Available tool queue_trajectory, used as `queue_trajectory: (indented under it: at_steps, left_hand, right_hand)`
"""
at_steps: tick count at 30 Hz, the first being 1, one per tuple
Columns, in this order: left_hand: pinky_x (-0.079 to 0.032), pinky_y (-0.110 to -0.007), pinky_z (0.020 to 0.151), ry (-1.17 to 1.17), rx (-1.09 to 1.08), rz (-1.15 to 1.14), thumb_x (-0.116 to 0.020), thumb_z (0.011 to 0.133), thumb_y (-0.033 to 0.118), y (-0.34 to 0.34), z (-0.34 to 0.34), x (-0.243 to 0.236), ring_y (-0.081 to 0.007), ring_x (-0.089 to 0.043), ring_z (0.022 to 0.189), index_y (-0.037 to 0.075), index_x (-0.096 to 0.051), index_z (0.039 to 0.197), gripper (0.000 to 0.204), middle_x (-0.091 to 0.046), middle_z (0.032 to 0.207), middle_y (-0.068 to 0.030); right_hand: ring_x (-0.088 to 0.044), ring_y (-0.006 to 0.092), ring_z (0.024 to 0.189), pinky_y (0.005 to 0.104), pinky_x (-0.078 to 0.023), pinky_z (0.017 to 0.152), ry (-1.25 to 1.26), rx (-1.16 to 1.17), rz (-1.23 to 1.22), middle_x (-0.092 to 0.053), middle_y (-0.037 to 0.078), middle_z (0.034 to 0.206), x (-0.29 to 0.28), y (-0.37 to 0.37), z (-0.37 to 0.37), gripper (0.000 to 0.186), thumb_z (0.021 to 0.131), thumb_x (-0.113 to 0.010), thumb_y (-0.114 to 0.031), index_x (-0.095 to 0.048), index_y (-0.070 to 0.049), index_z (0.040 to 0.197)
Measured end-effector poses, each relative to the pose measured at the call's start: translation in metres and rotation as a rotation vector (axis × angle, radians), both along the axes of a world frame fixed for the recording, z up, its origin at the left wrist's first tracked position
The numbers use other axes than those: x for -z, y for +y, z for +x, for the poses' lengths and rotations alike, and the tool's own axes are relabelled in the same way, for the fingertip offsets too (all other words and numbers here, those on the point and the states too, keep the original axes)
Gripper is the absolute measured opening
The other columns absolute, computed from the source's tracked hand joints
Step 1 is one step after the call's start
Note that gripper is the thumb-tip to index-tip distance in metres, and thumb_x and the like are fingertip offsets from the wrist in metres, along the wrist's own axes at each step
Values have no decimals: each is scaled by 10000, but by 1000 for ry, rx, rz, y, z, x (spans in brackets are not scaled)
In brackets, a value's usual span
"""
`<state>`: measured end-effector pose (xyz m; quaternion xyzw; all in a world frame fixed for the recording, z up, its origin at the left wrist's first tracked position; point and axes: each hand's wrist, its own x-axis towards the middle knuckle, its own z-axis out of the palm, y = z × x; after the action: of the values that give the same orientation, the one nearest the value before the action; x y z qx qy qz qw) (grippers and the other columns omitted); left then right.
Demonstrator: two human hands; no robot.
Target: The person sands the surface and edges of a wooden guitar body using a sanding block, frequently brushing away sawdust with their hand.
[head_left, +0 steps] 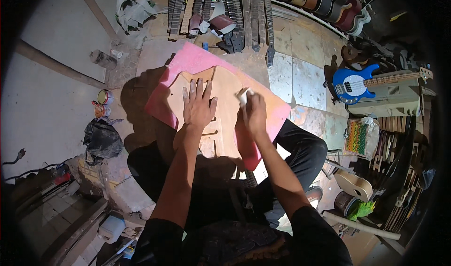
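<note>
An unfinished pale wooden guitar body (226, 87) with cut cavities lies on a pink foam board (275, 115) in front of me, above my lap. My left hand (199, 107) lies on the wood with fingers stretched out and somewhat spread, pointing away from me. My right hand (254, 111) is closed round a small, pale folded piece (243, 95), perhaps sandpaper or cloth, at the body's right edge. Its exact material is unclear, and my fingers partly cover it.
Guitar necks (256, 22) and crumpled sheets lie beyond the board. A blue bass (364, 84) rests on a cream case at the right, above an acoustic guitar body (352, 184). Small cans (105, 97) and a black plastic bag (101, 141) stand at the left.
</note>
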<state>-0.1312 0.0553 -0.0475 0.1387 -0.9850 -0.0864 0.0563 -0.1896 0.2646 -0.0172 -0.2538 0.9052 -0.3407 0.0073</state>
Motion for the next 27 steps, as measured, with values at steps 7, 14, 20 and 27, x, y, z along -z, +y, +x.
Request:
queue_trajectory:
  at_steps: [7, 14, 20, 27]
  left_hand:
    - [-203, -645, 1259, 16, -7, 6, -565, 1027, 417, -9, 7, -7, -395, -288, 1571, 131, -448, 1604, 654, -381, 1665, -174]
    - [-185, -644, 1265, 8, 9, 19, -549, 1033, 421, 1, 1, -2, -393, -286, 1573, 141, -437, 1615, 656, -384, 1665, -169]
    - [-167, -623, 1277, -19, -19, -15, -526, 1039, 447, -9, 5, -6, -378, -283, 1577, 153, -439, 1618, 655, -382, 1673, -153]
    - [-160, -636, 1275, -18, -4, 6, -535, 1039, 424, -4, 4, 0, -392, -276, 1576, 126, -441, 1610, 651, -388, 1663, -176]
  right_hand:
    - [-588, 485, 1158, 520, -482, 1014, -4, -78, -35, -611, 263, 1262, -9, 5, 55, 481, 878, -731, -42, -615, -13, 1344]
    - [-572, 492, 1153, 529, -475, 1008, -48, 15, -73, -600, 269, 1248, 2, -6, -16, 430, 875, -723, -45, -619, 7, 1289]
    - [-620, 485, 1117, 549, -507, 956, -28, -3, -74, -628, 259, 1281, -6, -13, 14, 481, 837, -776, -68, -663, -56, 1305]
    - [-639, 419, 1139, 507, -492, 968, 62, 23, 3, -664, 202, 1270, -3, -21, -14, 445, 852, -753, -82, -705, -105, 1294]
